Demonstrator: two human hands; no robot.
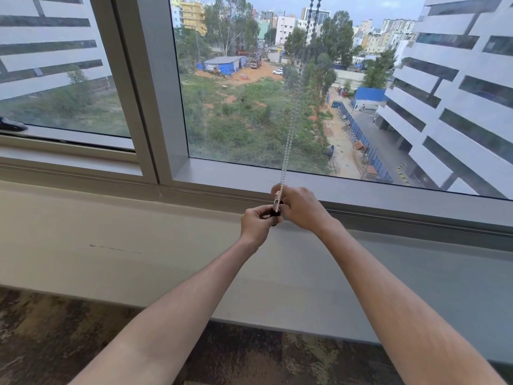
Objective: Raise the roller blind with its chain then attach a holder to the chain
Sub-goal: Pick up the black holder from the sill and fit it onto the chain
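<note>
Fitting the black holder (pixel 274 213) to the bead chain (pixel 288 140) appears to be the step in hand; no blind shows across the glass, so raising looks done. Left hand (pixel 255 222) grips the holder just above the windowsill (pixel 138 232); right hand (pixel 301 208) pinches the chain's lower end against it. Next move likely calls for seating the loop in the holder, chain kept taut.

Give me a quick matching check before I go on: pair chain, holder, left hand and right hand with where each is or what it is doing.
Things:
1. chain
2. holder
3. left hand
4. right hand

States:
A. grips the dark piece from the left
B. hangs in front of the glass
C. small, dark, between both hands
D. pinches the beads at their lower end

Pairs: 1-B, 2-C, 3-A, 4-D
</note>
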